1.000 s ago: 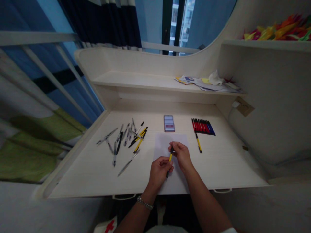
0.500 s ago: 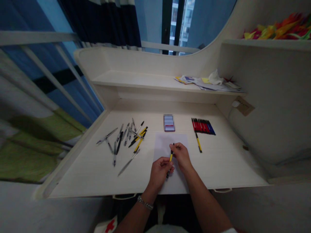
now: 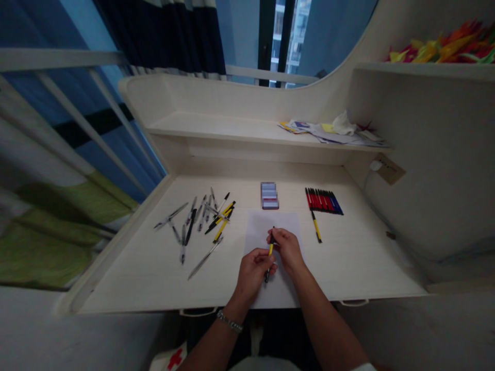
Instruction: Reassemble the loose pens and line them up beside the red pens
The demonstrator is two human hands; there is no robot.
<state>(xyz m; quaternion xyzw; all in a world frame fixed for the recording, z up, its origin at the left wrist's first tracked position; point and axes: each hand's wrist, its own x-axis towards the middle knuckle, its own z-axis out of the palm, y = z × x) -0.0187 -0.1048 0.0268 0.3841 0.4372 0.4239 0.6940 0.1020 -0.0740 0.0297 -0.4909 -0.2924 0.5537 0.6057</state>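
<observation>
In the head view, only the right hand's fingers shift slightly from half a second ago, pinching the upper end of the yellow-and-black pen above the paper, lower centre. The left hand grasps its barrel, so handling seems ongoing.

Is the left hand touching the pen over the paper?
Touching. The head view shows the left hand gripping the yellow-and-black pen, thumb across it, black end jutting below.
</observation>
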